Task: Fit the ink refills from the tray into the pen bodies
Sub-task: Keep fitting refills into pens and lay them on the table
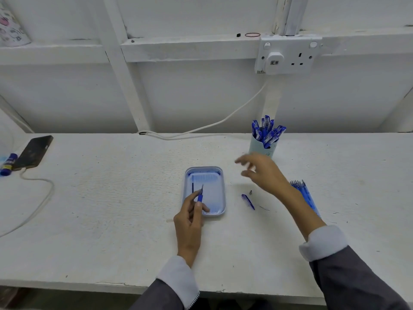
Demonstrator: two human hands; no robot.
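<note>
A pale blue tray (220, 189) lies on the white table, with one dark refill (192, 186) left in it. My left hand (190, 217) pinches a blue pen body (200, 196) over the tray's near left part, its tip pointing away from me. My right hand (262, 172) hovers blurred to the right of the tray, fingers spread and holding nothing. Below it on the table lie a blue pen cap (248, 201) and a small metal tip (250, 192).
A light cup (262, 151) full of blue pens (267, 129) stands behind my right hand. A bundle of blue pens (305, 195) lies at the right, partly behind my forearm. A phone (33, 152) with a cable and a glue stick (7, 164) sit far left.
</note>
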